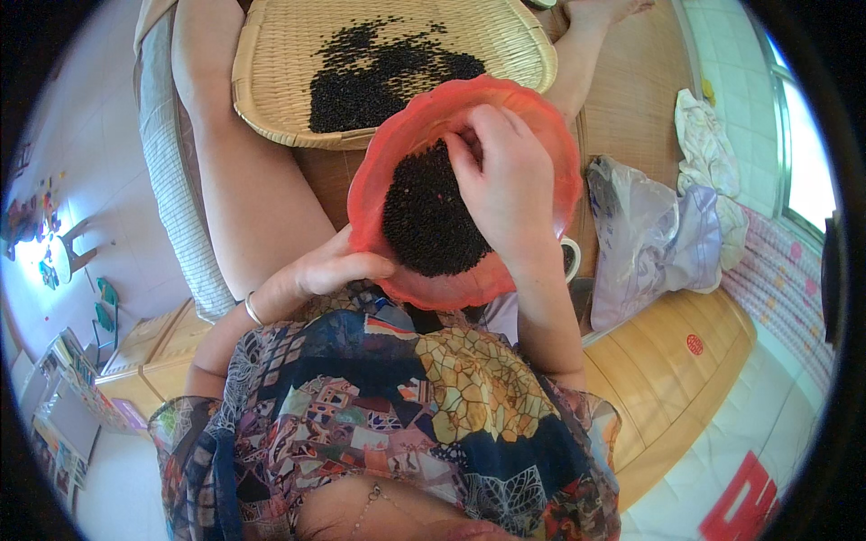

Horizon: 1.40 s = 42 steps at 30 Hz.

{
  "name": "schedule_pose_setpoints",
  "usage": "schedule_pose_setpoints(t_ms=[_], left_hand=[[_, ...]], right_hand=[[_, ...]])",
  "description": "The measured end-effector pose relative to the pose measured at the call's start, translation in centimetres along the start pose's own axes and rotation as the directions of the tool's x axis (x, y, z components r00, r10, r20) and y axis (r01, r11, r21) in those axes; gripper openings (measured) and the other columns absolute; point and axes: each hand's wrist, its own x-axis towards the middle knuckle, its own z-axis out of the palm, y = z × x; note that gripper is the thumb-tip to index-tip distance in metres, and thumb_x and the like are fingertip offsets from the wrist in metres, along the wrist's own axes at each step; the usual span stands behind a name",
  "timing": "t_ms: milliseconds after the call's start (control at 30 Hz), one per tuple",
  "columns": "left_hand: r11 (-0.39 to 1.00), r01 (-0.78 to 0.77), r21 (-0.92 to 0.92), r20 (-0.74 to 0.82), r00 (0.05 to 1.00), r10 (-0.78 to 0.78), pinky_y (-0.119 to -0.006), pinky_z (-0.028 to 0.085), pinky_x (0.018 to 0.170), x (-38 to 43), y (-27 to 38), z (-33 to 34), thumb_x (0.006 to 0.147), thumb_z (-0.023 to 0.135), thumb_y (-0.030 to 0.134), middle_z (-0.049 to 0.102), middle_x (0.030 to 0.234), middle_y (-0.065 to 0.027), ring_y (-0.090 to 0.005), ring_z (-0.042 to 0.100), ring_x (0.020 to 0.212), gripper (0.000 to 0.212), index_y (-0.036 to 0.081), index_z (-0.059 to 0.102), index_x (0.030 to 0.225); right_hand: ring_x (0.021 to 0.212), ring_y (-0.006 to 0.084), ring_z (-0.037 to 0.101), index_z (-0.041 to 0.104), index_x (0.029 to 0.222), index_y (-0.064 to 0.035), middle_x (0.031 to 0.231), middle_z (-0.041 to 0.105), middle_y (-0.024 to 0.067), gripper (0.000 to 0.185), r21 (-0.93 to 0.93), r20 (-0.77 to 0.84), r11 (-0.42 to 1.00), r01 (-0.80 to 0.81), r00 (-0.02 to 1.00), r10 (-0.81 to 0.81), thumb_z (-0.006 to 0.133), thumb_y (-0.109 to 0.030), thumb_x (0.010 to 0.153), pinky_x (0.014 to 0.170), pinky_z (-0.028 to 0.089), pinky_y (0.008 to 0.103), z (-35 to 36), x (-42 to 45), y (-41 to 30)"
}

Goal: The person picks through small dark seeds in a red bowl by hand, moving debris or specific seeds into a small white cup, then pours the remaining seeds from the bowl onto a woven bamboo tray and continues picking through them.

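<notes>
A red plastic bowl (467, 287) with a scalloped rim is tilted over my lap. Small black beans or seeds (433, 216) fill part of it. My left hand (345, 264) grips the bowl's left side, thumb over the rim. Inside the bowl, my right hand (504, 162) hovers over the seeds with its fingers curled and fingertips together; whether something is pinched there is hidden. Beyond the bowl lies a woven bamboo tray (284, 67), with more black seeds (365, 95) spread across its near and middle part.
A white cup (573, 260) with dark contents is partly hidden behind my right forearm. To the right, a clear plastic bag (629, 223) lies beside crumpled cloth (703, 149). A wooden headboard-like panel (676, 365) curves at lower right. A small stool (67, 253) stands on the floor at left.
</notes>
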Motion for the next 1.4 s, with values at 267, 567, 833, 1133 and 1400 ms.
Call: schedule_pose_setpoints(t_ms=[267, 567, 833, 1133, 1400], left_hand=[[0.962, -0.086, -0.259, -0.038, 0.996, 0.079, -0.033, 0.034, 0.103, -0.1, -1.0, -0.4, 0.082, 0.059, 0.015, 0.044, 0.136, -0.0095, -0.0197, 0.042, 0.123, 0.067, 0.000, 0.030, 0.140], [0.979, -0.105, -0.172, -0.014, 0.994, 0.105, -0.034, 0.034, 0.103, 0.4, -1.3, -0.8, 0.079, 0.060, 0.022, 0.048, 0.133, -0.0115, -0.0214, 0.044, 0.121, 0.070, -0.001, 0.033, 0.139], [0.974, -0.053, -0.220, 0.009, 0.998, 0.056, -0.035, 0.033, 0.104, 0.3, -2.2, -1.0, 0.078, 0.059, 0.024, 0.046, 0.135, -0.0122, -0.0228, 0.043, 0.123, 0.070, -0.001, 0.035, 0.138], [0.983, -0.009, -0.181, 0.014, 1.000, 0.012, -0.034, 0.031, 0.105, -0.2, -0.9, -0.3, 0.078, 0.059, 0.025, 0.044, 0.137, -0.0121, -0.0228, 0.041, 0.125, 0.073, 0.000, 0.031, 0.140], [0.983, -0.088, -0.162, 0.010, 0.996, 0.091, -0.033, 0.032, 0.104, 0.1, -2.6, -1.0, 0.081, 0.060, 0.026, 0.044, 0.135, -0.0107, -0.0207, 0.040, 0.125, 0.071, 0.001, 0.031, 0.141]], right_hand=[[0.070, 0.0096, 0.058, 0.062, 0.087, -0.0022, 0.076, 0.060, 0.0019, 0.009, 0.140, -0.176, 0.905, -0.401, 0.890, 0.421, 0.067, 0.000, 0.080, 0.062, 0.047, 0.0240, -9.6, -7.5, 2.0], [0.072, 0.0303, 0.063, 0.061, 0.084, -0.0020, 0.078, 0.063, 0.0156, 0.009, -0.352, 0.111, 0.733, -0.582, 0.752, 0.650, 0.064, -0.008, 0.078, 0.065, 0.049, 0.0382, -8.0, -18.1, 13.3], [0.077, 0.0345, 0.063, 0.060, 0.082, -0.0026, 0.080, 0.064, 0.0169, 0.009, -0.407, 0.117, 0.714, -0.569, 0.743, 0.658, 0.061, -0.011, 0.079, 0.067, 0.049, 0.0432, -7.0, -18.3, 13.3], [0.069, 0.0242, 0.060, 0.060, 0.090, -0.0012, 0.078, 0.061, 0.0122, 0.007, -0.212, -0.127, 0.794, -0.570, 0.822, 0.556, 0.058, -0.006, 0.084, 0.064, 0.047, 0.0334, -9.1, -13.9, 8.9], [0.083, 0.0274, 0.061, 0.062, 0.104, -0.0047, 0.092, 0.062, 0.0129, 0.022, 0.137, 0.200, 0.981, -0.138, 0.974, 0.109, 0.059, -0.002, 0.083, 0.071, 0.050, 0.0358, -6.4, -8.7, -0.8]])
